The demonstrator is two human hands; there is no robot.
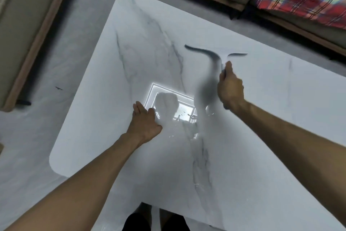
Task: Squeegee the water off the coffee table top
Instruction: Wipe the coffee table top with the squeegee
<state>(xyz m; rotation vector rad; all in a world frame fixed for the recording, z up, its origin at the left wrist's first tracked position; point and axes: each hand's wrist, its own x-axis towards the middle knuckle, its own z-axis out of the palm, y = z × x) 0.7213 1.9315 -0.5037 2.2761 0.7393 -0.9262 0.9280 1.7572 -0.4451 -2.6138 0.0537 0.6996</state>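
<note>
The right hand (231, 88) was clamped round the squeegee (202, 50) handle. Its blurred blade lay over the counter (112, 62) at 1 o'clock from the water (187, 117), likely set beyond the wet patch to drag it back; whether it touched the surface I could not tell. The left hand (145, 124), fingers straight, rested flat on the counter at 9 o'clock from the water, probably bracing the forward lean
</note>
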